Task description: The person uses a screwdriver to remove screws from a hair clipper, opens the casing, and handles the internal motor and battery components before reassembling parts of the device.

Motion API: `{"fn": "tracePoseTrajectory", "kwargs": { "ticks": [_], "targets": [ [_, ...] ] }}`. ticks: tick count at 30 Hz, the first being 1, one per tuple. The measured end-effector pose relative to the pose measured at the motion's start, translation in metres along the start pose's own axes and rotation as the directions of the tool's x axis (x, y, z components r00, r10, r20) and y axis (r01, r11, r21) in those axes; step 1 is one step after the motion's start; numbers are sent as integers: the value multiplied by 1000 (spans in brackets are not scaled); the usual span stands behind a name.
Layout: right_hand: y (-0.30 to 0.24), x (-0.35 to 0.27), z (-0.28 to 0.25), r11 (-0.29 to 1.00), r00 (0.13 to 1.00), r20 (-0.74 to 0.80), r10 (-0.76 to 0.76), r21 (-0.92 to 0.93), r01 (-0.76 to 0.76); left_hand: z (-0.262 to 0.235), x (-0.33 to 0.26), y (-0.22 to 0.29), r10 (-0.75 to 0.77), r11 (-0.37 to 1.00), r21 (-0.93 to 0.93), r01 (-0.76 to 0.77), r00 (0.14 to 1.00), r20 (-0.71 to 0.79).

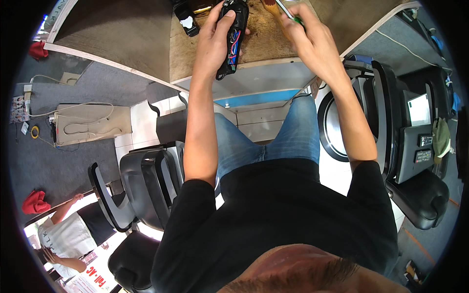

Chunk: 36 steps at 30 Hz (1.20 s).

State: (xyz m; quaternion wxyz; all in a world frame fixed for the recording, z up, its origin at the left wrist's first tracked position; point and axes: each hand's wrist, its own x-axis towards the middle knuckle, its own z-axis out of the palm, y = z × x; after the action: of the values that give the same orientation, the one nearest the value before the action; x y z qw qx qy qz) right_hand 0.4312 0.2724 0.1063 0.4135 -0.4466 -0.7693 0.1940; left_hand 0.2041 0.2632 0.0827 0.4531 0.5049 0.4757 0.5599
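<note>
My left hand (211, 46) is wrapped round a black hair clipper (236, 36) with its housing opened. Red and blue wires and a bit of green circuit board show inside it. In my right hand (315, 49) is a screwdriver (285, 9) with a metal shaft and a green handle, mostly covered by the fingers. Its tip is cut off by the top edge. A brown wooden piece (271, 8) lies beside the screwdriver. Left of the clipper, a black part (185, 20) with a shiny white patch rests on the worn wooden worktop (261, 49).
Wooden side panels (117, 41) flank the worktop. Black salon chairs (146, 188) stand at left and right, with a grey board (415, 156) carrying small devices at right. A cable (93, 129) lies on a beige panel. A person in a white shirt (71, 234) appears at lower left.
</note>
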Motion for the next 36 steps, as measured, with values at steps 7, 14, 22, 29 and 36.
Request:
{"fn": "tracePoseTrajectory", "kwargs": {
  "ticks": [7, 14, 22, 29, 36],
  "targets": [
    [-6, 35, 47, 978, 995, -58, -82, 188, 92, 0, -1, -2, 13, 999, 42, -11, 999, -37],
    [8, 31, 70, 953, 926, -253, -281, 43, 301, 3, -4, 1, -19, 998, 56, 25, 995, -97],
    [6, 28, 71, 913, 845, -344, -409, -162, 375, 4, -4, 0, -25, 999, 43, 28, 997, -73],
    [17, 37, 76, 934, 872, -361, -330, 12, 358, 4, -5, 3, -10, 996, 83, 15, 999, -51],
    [17, 38, 74, 912, 881, -319, -350, 100, 399, 0, -2, -3, -19, 998, 54, 23, 998, -68]
  ]
}}
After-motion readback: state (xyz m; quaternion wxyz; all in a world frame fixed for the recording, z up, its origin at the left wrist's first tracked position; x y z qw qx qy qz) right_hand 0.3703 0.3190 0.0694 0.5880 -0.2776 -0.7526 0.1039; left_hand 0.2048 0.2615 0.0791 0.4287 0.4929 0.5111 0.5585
